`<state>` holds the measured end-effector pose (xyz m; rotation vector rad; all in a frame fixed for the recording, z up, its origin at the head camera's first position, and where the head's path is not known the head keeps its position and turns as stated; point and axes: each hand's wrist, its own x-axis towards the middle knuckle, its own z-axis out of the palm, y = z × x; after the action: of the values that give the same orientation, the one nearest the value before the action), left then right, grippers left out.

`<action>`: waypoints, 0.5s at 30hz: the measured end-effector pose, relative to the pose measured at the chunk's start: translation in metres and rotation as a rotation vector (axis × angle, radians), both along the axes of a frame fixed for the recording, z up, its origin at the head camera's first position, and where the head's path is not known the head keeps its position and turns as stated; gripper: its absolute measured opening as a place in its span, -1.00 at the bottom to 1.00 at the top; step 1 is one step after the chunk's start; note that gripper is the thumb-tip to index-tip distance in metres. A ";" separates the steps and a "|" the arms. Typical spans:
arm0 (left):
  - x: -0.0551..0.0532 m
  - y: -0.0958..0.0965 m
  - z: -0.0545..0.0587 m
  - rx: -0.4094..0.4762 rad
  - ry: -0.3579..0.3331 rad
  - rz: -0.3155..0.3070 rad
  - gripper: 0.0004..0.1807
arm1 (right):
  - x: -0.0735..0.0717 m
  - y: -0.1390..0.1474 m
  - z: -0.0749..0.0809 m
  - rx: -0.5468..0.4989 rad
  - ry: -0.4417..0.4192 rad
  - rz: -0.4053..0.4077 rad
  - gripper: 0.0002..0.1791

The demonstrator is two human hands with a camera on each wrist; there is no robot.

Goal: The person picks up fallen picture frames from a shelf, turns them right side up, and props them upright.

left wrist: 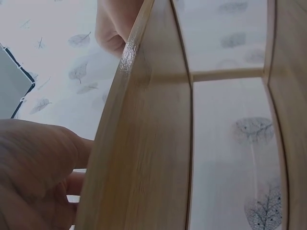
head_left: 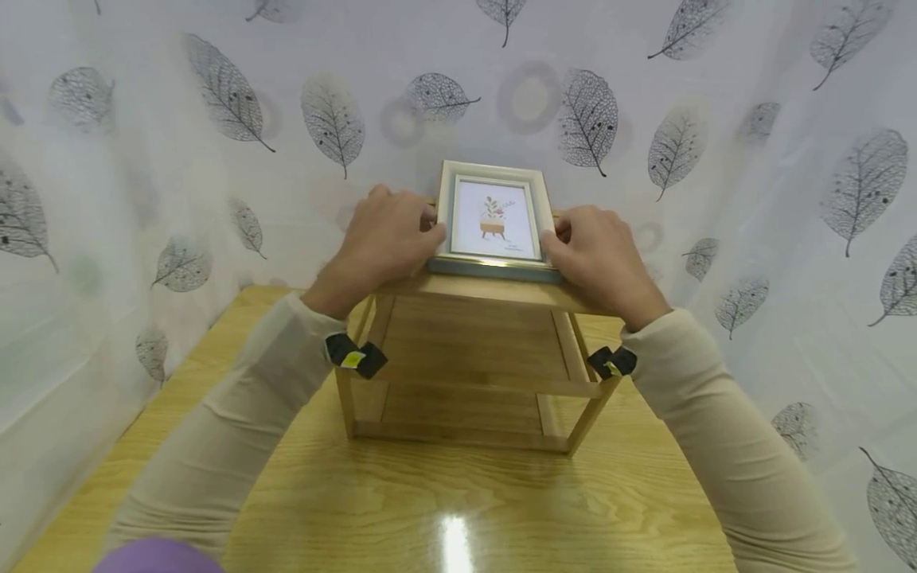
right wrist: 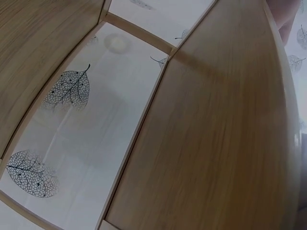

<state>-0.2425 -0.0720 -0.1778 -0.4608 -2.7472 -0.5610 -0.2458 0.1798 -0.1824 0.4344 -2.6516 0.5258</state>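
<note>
A picture frame (head_left: pixel 494 215) with a pale border and a potted-plant print lies face up on the top board (head_left: pixel 494 290) of a wooden shelf rack. At its left side, my left hand (head_left: pixel 390 235) holds the edge with thumb and curled fingers. My right hand (head_left: pixel 598 251) grips the opposite edge the same way, thumb at the near right corner. In the left wrist view, the left hand (left wrist: pixel 38 167) shows beside the board's edge, and the frame is hidden behind the wood. The right wrist view mostly shows the board's underside (right wrist: pixel 216 120).
The rack has two lower shelves (head_left: pixel 473 342) and stands on a wood-grain table (head_left: pixel 401 501). A leaf-print curtain (head_left: pixel 401 48) hangs close behind and along both sides. A rounded purple thing (head_left: pixel 159 557) shows at the bottom left.
</note>
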 end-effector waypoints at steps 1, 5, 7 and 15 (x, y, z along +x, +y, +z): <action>0.000 0.001 0.000 0.002 0.002 -0.002 -0.64 | 0.000 0.000 0.000 -0.002 0.006 -0.004 -0.64; 0.000 0.003 0.001 0.007 0.018 -0.009 -0.65 | 0.001 0.001 0.000 -0.012 0.047 -0.015 -0.65; 0.000 0.004 0.001 0.016 0.025 -0.009 -0.66 | 0.001 0.001 0.000 -0.019 0.065 -0.019 -0.65; 0.003 0.004 0.002 0.068 0.024 0.002 -0.71 | 0.001 0.000 0.001 -0.075 0.067 -0.028 -0.72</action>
<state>-0.2391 -0.0677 -0.1756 -0.4458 -2.6957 -0.6424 -0.2450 0.1795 -0.1817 0.3854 -2.5607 0.5889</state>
